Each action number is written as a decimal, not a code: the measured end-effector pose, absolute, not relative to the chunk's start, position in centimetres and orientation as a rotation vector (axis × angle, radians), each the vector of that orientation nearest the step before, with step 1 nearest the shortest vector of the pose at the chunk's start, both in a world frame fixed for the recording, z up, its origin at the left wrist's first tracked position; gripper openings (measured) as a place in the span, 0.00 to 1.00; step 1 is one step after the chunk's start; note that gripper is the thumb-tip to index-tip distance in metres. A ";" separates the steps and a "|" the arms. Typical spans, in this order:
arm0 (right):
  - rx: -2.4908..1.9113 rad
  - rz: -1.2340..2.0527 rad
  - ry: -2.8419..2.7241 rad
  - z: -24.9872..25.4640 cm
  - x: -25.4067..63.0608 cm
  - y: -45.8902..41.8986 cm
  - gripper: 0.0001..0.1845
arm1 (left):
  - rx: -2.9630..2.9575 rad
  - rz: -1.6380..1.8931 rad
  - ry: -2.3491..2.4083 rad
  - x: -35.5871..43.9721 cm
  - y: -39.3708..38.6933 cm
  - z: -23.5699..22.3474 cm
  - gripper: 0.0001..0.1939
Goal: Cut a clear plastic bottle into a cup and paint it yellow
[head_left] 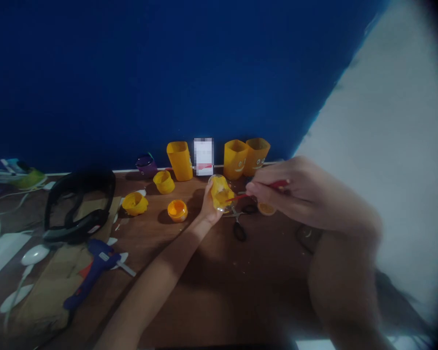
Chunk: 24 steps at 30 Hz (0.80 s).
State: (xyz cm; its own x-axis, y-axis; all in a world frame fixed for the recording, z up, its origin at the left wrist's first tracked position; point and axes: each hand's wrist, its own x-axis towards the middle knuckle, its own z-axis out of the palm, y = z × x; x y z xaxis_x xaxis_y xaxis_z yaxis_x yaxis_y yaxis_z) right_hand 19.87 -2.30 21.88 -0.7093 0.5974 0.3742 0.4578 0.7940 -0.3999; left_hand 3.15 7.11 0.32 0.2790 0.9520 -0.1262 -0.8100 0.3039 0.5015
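Observation:
My left hand (pixel 209 206) is wrapped round a small yellow-painted container (pixel 221 189), which is tilted with its clear rim towards me. In my right hand (pixel 288 189) a thin red paintbrush (pixel 241 196) is pinched, its tip at the painted surface. An open jar of orange-yellow paint (pixel 177 211) stands to the left of my left hand. Just under the held container lie scissors (pixel 240 231) with dark handles, partly hidden by it. An orange-topped round lid (pixel 266 209) rests below my right hand.
Yellow cups (pixel 180 161) with stuck-on faces, two of them at right (pixel 235 160), line the blue wall beside a lit phone (pixel 203 156). Two short yellow pieces (pixel 135 203) sit at left. A blue glue gun (pixel 98 267), black headset strap (pixel 78 233) and cables lie further left.

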 end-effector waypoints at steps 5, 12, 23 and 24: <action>-0.803 0.284 -2.425 22.2 20.4 -3.1 0.20 | 0.377 1.246 0.408 3.1 7.1 0.1 0.16; -0.996 0.360 -2.529 20.6 18.4 -1.0 0.20 | 0.369 1.309 0.440 3.5 6.8 0.7 0.15; -0.827 0.387 -2.499 21.7 20.4 -2.5 0.19 | 0.376 1.213 0.439 3.2 7.0 0.2 0.18; -0.826 0.374 -2.493 21.9 20.6 -2.8 0.19 | 0.377 1.212 0.429 3.2 7.0 0.2 0.17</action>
State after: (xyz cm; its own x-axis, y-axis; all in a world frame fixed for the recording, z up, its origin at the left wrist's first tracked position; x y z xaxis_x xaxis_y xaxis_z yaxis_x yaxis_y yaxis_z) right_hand 20.61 -2.81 21.90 -0.7005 0.6170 0.3587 0.4845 0.7802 -0.3958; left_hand 3.18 7.01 0.24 0.2905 0.9499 -0.1154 -0.8112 0.3084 0.4968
